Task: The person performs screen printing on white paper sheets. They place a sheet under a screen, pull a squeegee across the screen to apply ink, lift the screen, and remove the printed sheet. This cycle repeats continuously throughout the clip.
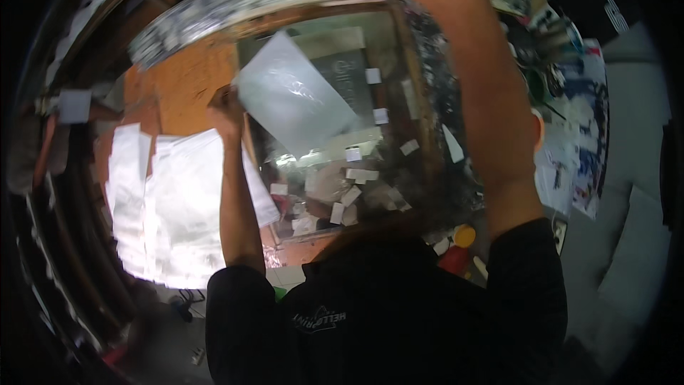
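the person's right hand is cut off beyond the far edge, so how its fingers stand cannot be told. the left hand [226, 105] is dark and blurred, but its fingers look pinched together on the left corner of a pale, translucent, rectangular sheet [292, 93]. this sheet sits slantwise over the far half of a wood-framed glass pane [390, 28] in the centre, and partly hides a flat dark grey rectangle [350, 75]; whether it touches the glass is unclear. a glaring white pile of flat pieces [185, 199] lies at near left, paper or cloth hard to tell, partly covered by the left arm.

the bare left arm [240, 207] runs almost straight away from the body. the bare right arm [491, 114] stretches from near right to the far edge, where it bends left.

white lettering with a small emblem marks the black short-sleeved shirt [427, 314]. faint letters on the grey rectangle are blurred. small white paper slips [354, 153] dot the pane, their print too tiny to read.
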Demonstrator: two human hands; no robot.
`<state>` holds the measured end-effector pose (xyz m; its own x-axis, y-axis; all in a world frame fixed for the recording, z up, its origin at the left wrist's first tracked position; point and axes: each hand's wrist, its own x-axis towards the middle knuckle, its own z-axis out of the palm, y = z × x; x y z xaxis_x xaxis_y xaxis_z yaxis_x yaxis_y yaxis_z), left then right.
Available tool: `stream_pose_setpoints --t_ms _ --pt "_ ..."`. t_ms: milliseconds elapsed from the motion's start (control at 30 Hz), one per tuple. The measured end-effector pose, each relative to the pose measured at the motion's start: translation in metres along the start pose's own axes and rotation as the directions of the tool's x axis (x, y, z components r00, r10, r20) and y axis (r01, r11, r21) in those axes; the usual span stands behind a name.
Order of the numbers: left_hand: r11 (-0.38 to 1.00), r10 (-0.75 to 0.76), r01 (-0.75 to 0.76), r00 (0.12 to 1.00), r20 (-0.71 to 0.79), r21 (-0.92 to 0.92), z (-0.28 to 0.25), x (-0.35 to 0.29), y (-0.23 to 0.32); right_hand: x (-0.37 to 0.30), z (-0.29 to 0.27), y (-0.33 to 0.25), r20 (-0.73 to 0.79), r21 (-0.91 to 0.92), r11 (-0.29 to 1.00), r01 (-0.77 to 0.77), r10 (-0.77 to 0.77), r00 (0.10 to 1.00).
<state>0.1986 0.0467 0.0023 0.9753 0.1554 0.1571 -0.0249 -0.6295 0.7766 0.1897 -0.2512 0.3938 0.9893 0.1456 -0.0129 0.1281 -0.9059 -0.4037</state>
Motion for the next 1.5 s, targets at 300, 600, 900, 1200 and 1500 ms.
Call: stream_pose_setpoints --t_ms 300,600,900,1200,1500 --pt "0.757 0.343 0.001 0.850 -0.399 0.654 -0.220 -0.117 -0.123 -0.005 0.032 -0.003 -0.469 -0.166 0.951 0.262 -0.310 0.827" --pt "0.845 0.161 -0.269 0.952 0.261 0.462 0.002 -0.212 0.031 -0.004 0.024 0.022 -0.411 -0.182 0.951 0.251 -0.305 0.859" --pt "0.819 0.441 -0.552 0.781 0.442 0.158 0.152 -0.183 0.131 -0.024 0.001 0.048 -0.151 0.039 0.985 0.171 -0.163 0.975" --pt "0.815 0.296 -0.416 0.897 0.327 0.404 0.120 -0.204 0.111 -0.027 0.026 0.066 -0.546 -0.067 0.856 0.513 -0.462 0.699" --pt "0.780 0.323 -0.463 0.874 0.363 0.421 0.098 -0.215 0.100 -0.027 0.036 0.049 -0.363 0.078 0.890 0.450 -0.395 0.844"
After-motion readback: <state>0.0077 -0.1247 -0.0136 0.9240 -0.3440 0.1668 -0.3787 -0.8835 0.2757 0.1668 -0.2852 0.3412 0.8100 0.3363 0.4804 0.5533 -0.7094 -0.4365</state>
